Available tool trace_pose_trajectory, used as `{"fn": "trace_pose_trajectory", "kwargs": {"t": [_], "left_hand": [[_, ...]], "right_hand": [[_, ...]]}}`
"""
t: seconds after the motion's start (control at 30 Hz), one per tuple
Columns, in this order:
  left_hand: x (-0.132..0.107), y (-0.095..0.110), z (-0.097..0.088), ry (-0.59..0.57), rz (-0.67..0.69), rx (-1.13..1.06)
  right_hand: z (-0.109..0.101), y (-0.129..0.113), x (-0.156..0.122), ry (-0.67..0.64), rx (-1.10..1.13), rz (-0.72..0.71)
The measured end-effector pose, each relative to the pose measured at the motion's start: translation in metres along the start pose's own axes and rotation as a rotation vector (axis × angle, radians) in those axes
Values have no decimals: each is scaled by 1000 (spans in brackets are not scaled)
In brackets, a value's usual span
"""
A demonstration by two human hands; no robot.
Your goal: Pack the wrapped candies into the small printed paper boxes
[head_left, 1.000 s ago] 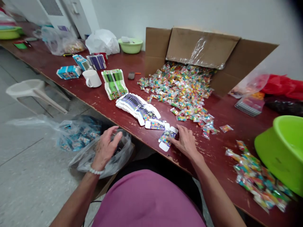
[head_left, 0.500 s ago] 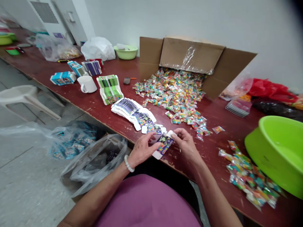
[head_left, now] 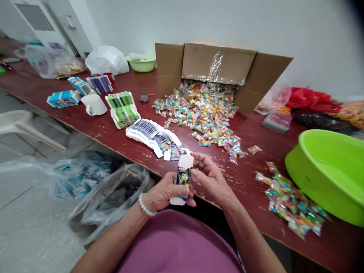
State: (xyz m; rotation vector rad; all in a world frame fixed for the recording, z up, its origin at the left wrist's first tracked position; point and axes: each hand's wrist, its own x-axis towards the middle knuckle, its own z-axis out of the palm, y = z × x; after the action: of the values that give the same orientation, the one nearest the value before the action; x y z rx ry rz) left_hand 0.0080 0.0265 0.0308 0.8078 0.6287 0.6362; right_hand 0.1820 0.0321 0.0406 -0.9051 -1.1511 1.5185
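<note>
A small purple printed cardboard box with white end flaps is held upright in front of my body. My left hand, with a white bead bracelet at the wrist, wraps round its lower part, thumb across the front. At the box's upper right edge, my right hand has its thumb and fingers bent against the side near the top flap. Just beyond the box lies a flattened purple carton. Behind that is a fanned stack of flat purple cartons.
Wrapped candies spill from a large cardboard box. More candies lie by a green basin at right. A white mug and green cartons stand left. Plastic bags sit below the table edge.
The box has turned from tilted to upright and come closer to my body. My right hand has shifted against its side. The whole view has swung slightly right.
</note>
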Motion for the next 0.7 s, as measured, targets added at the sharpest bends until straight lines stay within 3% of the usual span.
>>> {"fn": "trace_pose_trajectory", "kwargs": {"t": [0.17,0.23,0.37,0.47,0.57,0.7], "left_hand": [[0,-1,2,134,18,35],[3,-4,1,181,56,65],[8,-9,0,296,180,213],[7,-11,2,427,299,266],[4,-12,6,537,377,303],[0,-15,6,548,461,398]], "right_hand": [[8,6,-9,-51,58,119],[12,10,-9,30,35,129],[11,17,-3,273,-158,-4],[6,22,1,356,-203,-36],[6,26,1,295,-175,-69],[7,29,-1,204,-115,-91]]}}
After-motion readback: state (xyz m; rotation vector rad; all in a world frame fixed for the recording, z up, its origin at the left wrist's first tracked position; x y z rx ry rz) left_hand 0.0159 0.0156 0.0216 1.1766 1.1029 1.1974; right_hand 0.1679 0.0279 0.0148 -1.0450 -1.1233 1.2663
